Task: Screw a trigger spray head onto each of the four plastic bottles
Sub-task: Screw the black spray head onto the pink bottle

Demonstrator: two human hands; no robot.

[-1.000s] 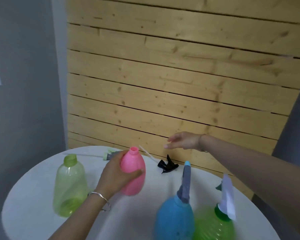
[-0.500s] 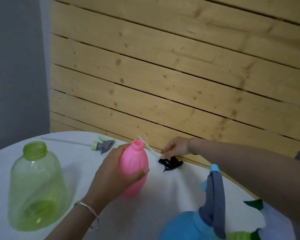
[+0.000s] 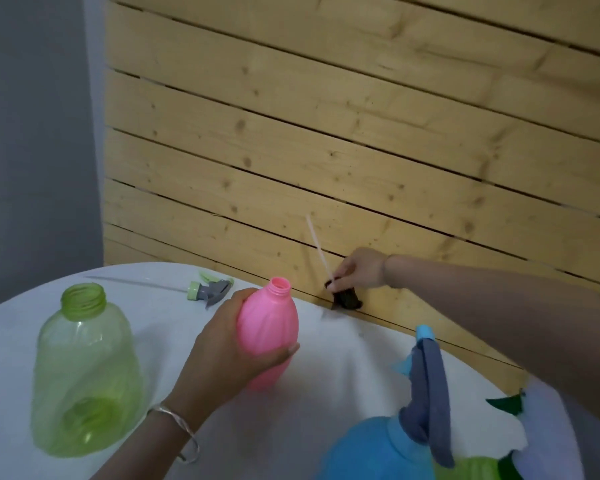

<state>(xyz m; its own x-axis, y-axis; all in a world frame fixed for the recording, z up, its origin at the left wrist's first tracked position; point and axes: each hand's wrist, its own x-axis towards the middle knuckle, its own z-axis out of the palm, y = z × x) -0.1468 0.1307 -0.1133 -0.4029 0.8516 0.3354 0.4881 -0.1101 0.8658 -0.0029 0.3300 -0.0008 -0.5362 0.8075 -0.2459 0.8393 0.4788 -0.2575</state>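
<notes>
My left hand [image 3: 222,358] grips a pink bottle [image 3: 269,332] with an uncapped neck, upright on the white round table [image 3: 343,368]. My right hand [image 3: 359,268] is closed on a black trigger spray head [image 3: 345,297] at the table's far edge, lifted slightly, its pale dip tube [image 3: 317,247] pointing up. An uncapped light green bottle [image 3: 84,372] stands at the left. A green and grey spray head [image 3: 210,289] with a long tube lies at the back. A blue bottle [image 3: 371,452] with a grey-blue spray head [image 3: 428,389] fitted stands in front. At the lower right a green bottle [image 3: 478,467] carries a white spray head [image 3: 548,424].
A wooden slat wall [image 3: 326,133] rises right behind the table. A grey wall [image 3: 32,133] is at the left. The table's curved rim runs close behind the black spray head.
My right hand came down from above the table, closed on the black spray head and raised it, so its tube now points upward. My left hand kept hold of the pink bottle.
</notes>
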